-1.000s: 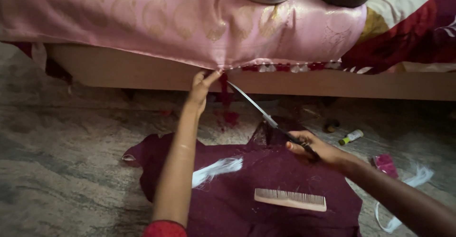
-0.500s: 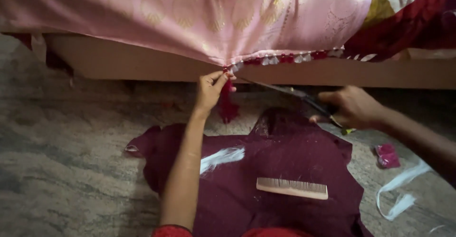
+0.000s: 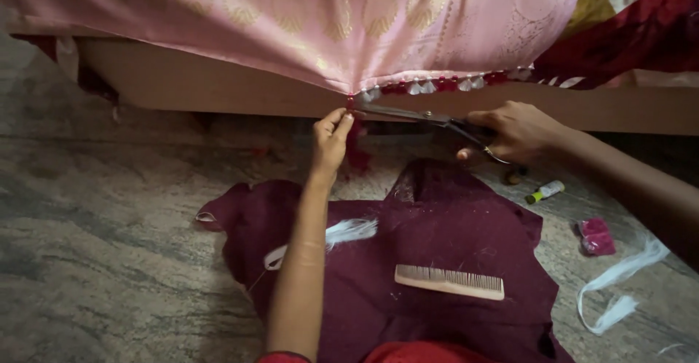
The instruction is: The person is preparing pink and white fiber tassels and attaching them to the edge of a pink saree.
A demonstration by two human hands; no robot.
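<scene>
The fingers of the left hand pinch a dark red tassel that hangs from the edge of the pink cloth. The fingers of the right hand are closed around the handles of the scissors, just under the pink cloth, with the blade tips right beside the tassel. Below the pink cloth, a maroon cloth lies on the floor. A comb rests on it.
</scene>
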